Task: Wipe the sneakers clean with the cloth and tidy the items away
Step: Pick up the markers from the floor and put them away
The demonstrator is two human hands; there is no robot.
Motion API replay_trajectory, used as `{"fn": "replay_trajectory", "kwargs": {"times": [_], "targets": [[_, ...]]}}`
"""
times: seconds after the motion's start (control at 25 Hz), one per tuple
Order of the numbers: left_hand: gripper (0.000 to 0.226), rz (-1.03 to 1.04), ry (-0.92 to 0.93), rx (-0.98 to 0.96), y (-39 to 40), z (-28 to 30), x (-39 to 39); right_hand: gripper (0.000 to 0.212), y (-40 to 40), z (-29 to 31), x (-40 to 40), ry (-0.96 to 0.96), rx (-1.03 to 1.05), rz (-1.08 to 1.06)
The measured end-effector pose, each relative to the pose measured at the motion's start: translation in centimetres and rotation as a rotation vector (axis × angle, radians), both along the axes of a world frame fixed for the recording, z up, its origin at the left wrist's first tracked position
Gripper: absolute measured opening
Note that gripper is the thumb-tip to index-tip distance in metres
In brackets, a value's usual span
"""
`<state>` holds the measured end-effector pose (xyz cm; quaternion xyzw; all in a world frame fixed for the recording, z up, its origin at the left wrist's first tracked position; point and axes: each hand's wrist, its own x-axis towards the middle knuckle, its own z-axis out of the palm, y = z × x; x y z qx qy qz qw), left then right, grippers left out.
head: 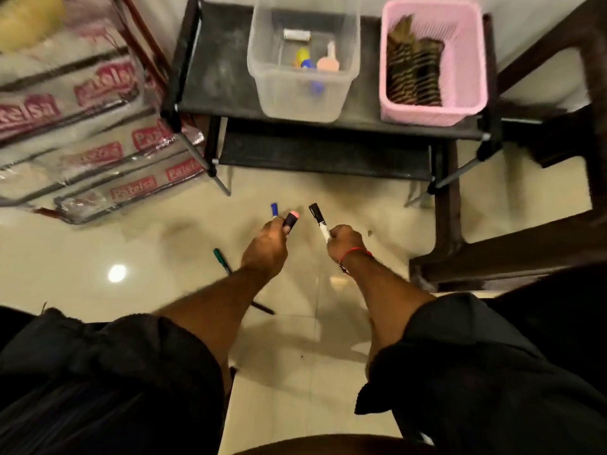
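My left hand [266, 247] grips two items above the floor: a blue-capped marker [274, 210] and a black stick with a pink tip [290, 220]. My right hand [345, 243] holds a white marker with a black cap [318, 220], pointing up and left. A green marker [220, 259] lies on the tiles left of my left forearm. A clear plastic bin [305, 93] on the black rack holds small items. Beside it a pink basket [433, 110] holds a brown striped cloth [414, 73]. No sneakers are in view.
The black two-tier rack [223, 93] stands ahead on the beige tiled floor [131, 244]. Clear zip bags with pink labels [82, 126] are stacked at the left. Dark wooden furniture legs [492, 257] stand at the right. My knees in dark shorts fill the bottom.
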<state>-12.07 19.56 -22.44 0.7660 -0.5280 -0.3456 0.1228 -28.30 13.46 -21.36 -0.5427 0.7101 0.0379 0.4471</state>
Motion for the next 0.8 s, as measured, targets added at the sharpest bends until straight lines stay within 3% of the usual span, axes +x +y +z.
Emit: {"fn": "replay_trajectory", "kwargs": {"times": [0.32, 0.6, 0.8], "targets": [[0.021, -0.069, 0.133, -0.392, -5.8, 15.1, -7.7, 0.016, -4.0, 16.3, -7.6, -0.059, -0.285, 0.034], [0.019, -0.086, 0.287, -0.685, -12.3, 28.5, -18.8, 0.026, -4.9, 32.6, -17.9, -0.132, -0.794, -0.125], [0.023, -0.196, 0.425, -0.644, -15.7, 36.7, -27.5, 0.027, -5.1, 40.9, -29.0, -0.111, -1.043, -0.26]]}}
